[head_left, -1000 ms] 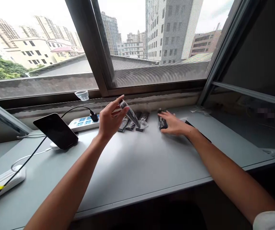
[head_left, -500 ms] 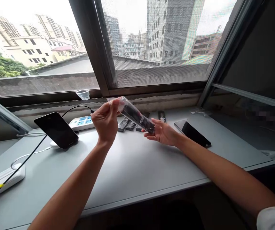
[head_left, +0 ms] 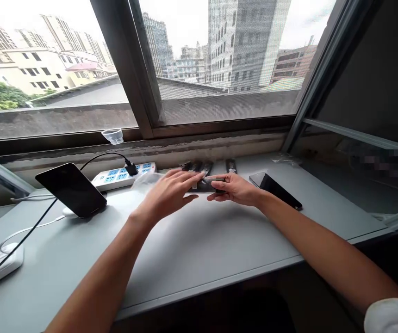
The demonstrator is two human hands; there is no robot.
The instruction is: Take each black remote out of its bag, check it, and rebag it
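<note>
My right hand grips the right end of a dark item in a clear plastic bag, held low over the grey desk. My left hand lies over the left part of the item, palm down, its fingers stretched out and apart from the thumb. The bag's loose clear end sticks out to the left behind my left hand. Just beyond my hands, several dark wrapped packets lie at the back of the desk, partly hidden. Another packet lies to their right.
A phone leans on a stand at the left, near a power strip and cables. A second phone lies at the right. A clear plastic cup sits by the window. Another white strip is at the left edge.
The bagged item has come down from a raised, tilted position to nearly level. My left hand has let go of the bag's top end and moved right, over the item. My right hand still holds its end.
</note>
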